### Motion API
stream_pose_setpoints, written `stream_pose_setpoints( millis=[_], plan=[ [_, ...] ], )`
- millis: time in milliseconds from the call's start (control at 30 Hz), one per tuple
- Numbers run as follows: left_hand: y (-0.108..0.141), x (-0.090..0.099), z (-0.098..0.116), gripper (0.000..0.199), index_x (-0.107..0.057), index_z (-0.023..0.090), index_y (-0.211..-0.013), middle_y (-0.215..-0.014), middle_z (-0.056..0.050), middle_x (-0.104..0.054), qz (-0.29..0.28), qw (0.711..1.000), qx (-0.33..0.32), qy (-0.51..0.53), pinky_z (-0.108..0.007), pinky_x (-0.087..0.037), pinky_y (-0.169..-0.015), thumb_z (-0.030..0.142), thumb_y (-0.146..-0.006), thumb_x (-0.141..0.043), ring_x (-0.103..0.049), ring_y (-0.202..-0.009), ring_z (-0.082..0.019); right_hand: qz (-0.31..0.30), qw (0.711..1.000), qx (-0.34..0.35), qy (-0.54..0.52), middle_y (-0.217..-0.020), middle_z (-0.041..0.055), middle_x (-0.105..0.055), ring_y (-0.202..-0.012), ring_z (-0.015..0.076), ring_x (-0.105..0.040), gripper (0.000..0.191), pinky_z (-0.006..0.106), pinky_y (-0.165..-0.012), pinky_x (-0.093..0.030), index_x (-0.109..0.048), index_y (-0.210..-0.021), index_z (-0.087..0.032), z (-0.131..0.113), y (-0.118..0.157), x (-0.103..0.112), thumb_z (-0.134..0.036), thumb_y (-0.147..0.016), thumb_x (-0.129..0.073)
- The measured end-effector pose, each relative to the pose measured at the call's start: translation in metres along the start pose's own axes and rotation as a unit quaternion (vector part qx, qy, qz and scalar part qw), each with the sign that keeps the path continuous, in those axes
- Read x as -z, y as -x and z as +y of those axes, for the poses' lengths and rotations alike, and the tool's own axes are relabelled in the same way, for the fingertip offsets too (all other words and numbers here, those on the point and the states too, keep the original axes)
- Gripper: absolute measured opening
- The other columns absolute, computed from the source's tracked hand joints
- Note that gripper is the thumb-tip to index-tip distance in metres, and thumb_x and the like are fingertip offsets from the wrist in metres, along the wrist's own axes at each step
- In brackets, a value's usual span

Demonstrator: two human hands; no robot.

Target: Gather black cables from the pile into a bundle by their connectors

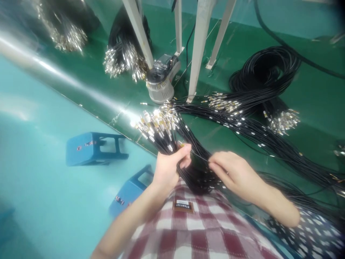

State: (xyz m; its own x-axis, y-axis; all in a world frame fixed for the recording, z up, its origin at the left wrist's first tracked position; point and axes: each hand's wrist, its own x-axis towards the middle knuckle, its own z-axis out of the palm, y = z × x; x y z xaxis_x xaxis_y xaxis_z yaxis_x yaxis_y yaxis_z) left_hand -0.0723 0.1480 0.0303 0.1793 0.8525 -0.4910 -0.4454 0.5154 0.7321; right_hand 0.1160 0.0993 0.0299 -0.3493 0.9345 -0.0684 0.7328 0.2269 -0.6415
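Observation:
My left hand [172, 163] is closed around a thick bundle of black cables [195, 176] in front of my checked apron. Silver and yellowish connector ends [156, 126] fan out above that fist. Between its thumb and finger sits the end of one single cable [198, 155]. That cable runs across to my right hand [229, 169], whose fingertips pinch it a short way to the right. Beyond both hands, a long bundle of black cables [205, 110] with small pale tags stretches over the green surface to the right.
A grey tape dispenser [161, 81] stands by the pale metal legs [198, 50]. Coiled black cables [266, 73] lie at the right, with more cable bunches [125, 59] at the upper left. Blue stools [91, 148] stand on the floor beyond the green surface's edge.

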Motion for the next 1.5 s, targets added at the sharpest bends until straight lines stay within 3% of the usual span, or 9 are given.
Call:
stream_pose_setpoints(
  millis=[233, 400, 533, 733, 867, 967, 1100, 1233, 1500],
  plan=[
    [-0.008, 0.007, 0.0, 0.016, -0.064, 0.01, -0.068, -0.055, 0.001, -0.051, -0.004, 1.0, 0.016, 0.018, -0.022, -0.029, -0.045, 0.017, -0.069, -0.078, -0.039, -0.042, -0.003, 0.002, 0.997, -0.011, -0.078, -0.102, 0.007, -0.068, -0.096, 0.0209, -0.06, 0.021, 0.034, -0.084, -0.047, -0.061, -0.102, -0.022, 0.015, 0.018, 0.005, -0.034, -0.098, -0.045],
    [-0.015, 0.012, 0.0, 0.029, -0.07, 0.011, -0.097, -0.059, 0.001, -0.057, -0.02, 0.998, 0.023, 0.05, -0.022, -0.031, -0.046, 0.019, -0.07, -0.078, -0.039, -0.041, -0.003, 0.035, 0.986, -0.085, -0.139, -0.057, -0.003, -0.051, -0.053, 0.0128, -0.049, 0.034, 0.026, -0.057, -0.039, -0.053, -0.079, -0.021, -0.009, -0.02, -0.014, -0.033, -0.102, -0.031],
    [-0.022, 0.021, -0.002, 0.033, -0.071, 0.01, -0.1, -0.057, 0.003, -0.055, -0.035, 0.998, 0.039, 0.046, -0.022, -0.035, -0.049, 0.02, -0.07, -0.079, -0.041, -0.043, -0.004, 0.051, 0.982, -0.093, -0.154, -0.065, -0.0011, -0.062, -0.059, 0.0131, -0.057, 0.031, 0.025, -0.062, -0.041, -0.055, -0.082, -0.021, -0.028, -0.053, -0.032, -0.03, -0.101, -0.032],
    [-0.035, 0.039, -0.006, 0.018, -0.065, 0.01, -0.071, -0.073, -0.004, -0.066, 0.011, 0.991, 0.082, 0.106, -0.023, -0.038, -0.05, 0.02, -0.069, -0.08, -0.043, -0.044, -0.003, -0.087, 0.994, -0.02, -0.062, -0.069, 0.0035, -0.063, -0.07, 0.0171, -0.058, 0.041, 0.029, -0.07, -0.041, -0.059, -0.071, -0.02, -0.001, -0.052, -0.034, -0.037, -0.101, -0.037],
    [-0.046, 0.057, -0.013, 0.016, -0.064, 0.008, -0.069, -0.071, -0.004, -0.064, 0.042, 0.983, 0.094, 0.151, -0.022, -0.037, -0.047, 0.018, -0.073, -0.077, -0.04, -0.042, -0.003, -0.186, 0.968, -0.021, -0.167, -0.092, 0.0057, -0.066, -0.088, 0.0162, -0.061, 0.038, 0.028, -0.081, -0.045, -0.067, -0.082, -0.019, 0.042, -0.041, -0.025, -0.042, -0.099, -0.041],
    [-0.053, 0.069, -0.017, 0.016, -0.065, 0.007, -0.071, -0.07, -0.003, -0.061, 0.061, 0.975, 0.118, 0.179, -0.022, -0.04, -0.048, 0.019, -0.075, -0.075, -0.04, -0.043, -0.002, -0.254, 0.942, -0.062, -0.209, -0.099, 0.0042, -0.07, -0.087, 0.0157, -0.065, 0.036, 0.027, -0.08, -0.048, -0.073, -0.087, -0.02, 0.063, -0.067, -0.029, -0.049, -0.093, -0.051],
    [-0.058, 0.074, -0.017, 0.017, -0.065, 0.008, -0.07, -0.077, -0.006, -0.064, 0.095, 0.966, 0.158, 0.181, -0.025, -0.051, -0.059, 0.021, -0.08, -0.071, -0.056, -0.058, -0.009, -0.101, 0.967, -0.235, -0.004, -0.092, 0.0051, -0.073, -0.083, 0.02, -0.066, 0.038, 0.03, -0.074, -0.048, -0.073, -0.09, -0.02, 0.078, -0.134, -0.061, -0.054, -0.088, -0.056],
    [-0.055, 0.068, -0.013, 0.022, -0.062, 0.011, -0.067, -0.072, -0.006, -0.064, 0.087, 0.967, 0.145, 0.192, -0.034, -0.055, -0.074, 0.022, -0.086, -0.064, -0.065, -0.075, -0.019, -0.046, 0.961, -0.266, 0.059, -0.098, 0.0132, -0.072, -0.09, 0.0271, -0.066, 0.029, 0.035, -0.077, -0.046, -0.071, -0.087, -0.016, 0.082, -0.175, -0.097, -0.045, -0.082, -0.067],
    [-0.046, 0.062, -0.012, 0.028, -0.05, 0.014, -0.065, -0.047, 0.008, -0.032, 0.005, 0.972, 0.112, 0.207, -0.021, -0.04, -0.053, 0.022, -0.091, -0.057, -0.032, -0.042, -0.005, 0.034, 0.969, -0.244, 0.033, -0.091, 0.0031, -0.072, -0.077, 0.0188, -0.064, 0.016, 0.03, -0.071, -0.043, -0.067, -0.087, -0.022, 0.071, -0.137, -0.07, -0.033, -0.087, -0.056]
  ],
)
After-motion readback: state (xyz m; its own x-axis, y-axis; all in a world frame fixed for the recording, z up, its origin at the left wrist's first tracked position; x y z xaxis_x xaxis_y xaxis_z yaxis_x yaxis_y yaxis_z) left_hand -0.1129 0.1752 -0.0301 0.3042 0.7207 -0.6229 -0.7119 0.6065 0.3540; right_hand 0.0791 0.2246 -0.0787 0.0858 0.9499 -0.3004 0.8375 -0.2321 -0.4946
